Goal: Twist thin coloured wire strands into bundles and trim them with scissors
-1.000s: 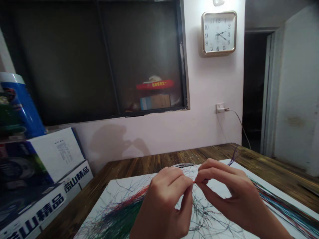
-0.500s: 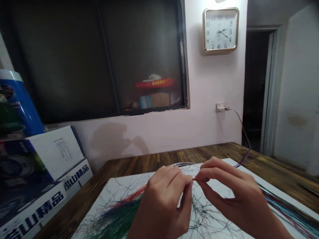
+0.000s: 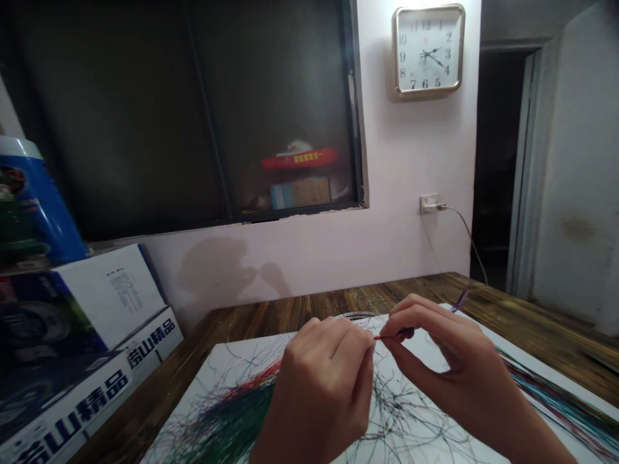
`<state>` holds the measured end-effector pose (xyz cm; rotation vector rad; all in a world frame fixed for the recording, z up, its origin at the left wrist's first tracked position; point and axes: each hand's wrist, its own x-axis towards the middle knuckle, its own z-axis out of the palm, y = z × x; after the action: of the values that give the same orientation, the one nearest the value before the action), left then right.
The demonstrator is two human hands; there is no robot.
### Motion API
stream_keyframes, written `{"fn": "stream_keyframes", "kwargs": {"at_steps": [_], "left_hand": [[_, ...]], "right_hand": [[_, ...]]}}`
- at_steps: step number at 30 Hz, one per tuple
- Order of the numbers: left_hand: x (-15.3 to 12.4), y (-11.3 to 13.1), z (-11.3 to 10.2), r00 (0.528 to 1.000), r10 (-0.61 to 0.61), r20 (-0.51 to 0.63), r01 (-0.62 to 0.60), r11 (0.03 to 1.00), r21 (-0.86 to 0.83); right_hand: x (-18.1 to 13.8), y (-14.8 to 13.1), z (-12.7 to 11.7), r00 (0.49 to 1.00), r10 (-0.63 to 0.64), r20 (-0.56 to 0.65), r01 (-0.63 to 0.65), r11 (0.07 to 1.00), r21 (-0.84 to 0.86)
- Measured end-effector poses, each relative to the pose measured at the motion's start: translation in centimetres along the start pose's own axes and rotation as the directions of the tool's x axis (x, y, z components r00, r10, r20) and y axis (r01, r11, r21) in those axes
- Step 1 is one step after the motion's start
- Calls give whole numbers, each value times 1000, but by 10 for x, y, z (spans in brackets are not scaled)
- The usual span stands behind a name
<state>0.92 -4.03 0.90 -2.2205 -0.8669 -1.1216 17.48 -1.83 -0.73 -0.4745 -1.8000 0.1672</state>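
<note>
My left hand [image 3: 324,380] is closed, its thumb and forefinger pinched at the red end of a thin wire [image 3: 378,338]. Facing it, my right hand [image 3: 445,361] pinches the same wire a short way along, where it looks dark. A purple strand [image 3: 459,300] sticks out behind the right hand's fingers; whether it is the same piece I cannot tell. Under both hands lies a white board [image 3: 227,351]. Loose green, red and blue wires [image 3: 242,412] are heaped on its left, with tangled dark strands [image 3: 391,406] in the middle.
Straighter bundled wires [image 3: 556,399] lie along the board's right side on the wooden table [image 3: 300,309]. Boxes [image 3: 111,303] and a blue container [image 3: 43,200] stand at left. A cable [image 3: 467,232] runs from the wall socket [image 3: 429,204] down behind the table.
My right hand has risen slightly, and more of the wire shows between the fingertips. The purple strand has shifted up and left. The view has tilted slightly down.
</note>
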Motion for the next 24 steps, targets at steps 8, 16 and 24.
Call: {"fn": "stream_keyframes", "kwargs": {"at_steps": [8, 16, 24], "left_hand": [[1, 0, -2, 1000, -1, -31, 0, 999, -34], [2, 3, -5, 996, -77, -48, 71, 992, -107], [0, 4, -4, 994, -102, -35, 95, 984, -150]], "right_hand": [[-2, 1, -1, 1000, 9, -3, -9, 1000, -23], [-3, -1, -1, 997, -46, -58, 43, 998, -55], [-3, -3, 1, 984, -155, -92, 143, 981, -129]]}}
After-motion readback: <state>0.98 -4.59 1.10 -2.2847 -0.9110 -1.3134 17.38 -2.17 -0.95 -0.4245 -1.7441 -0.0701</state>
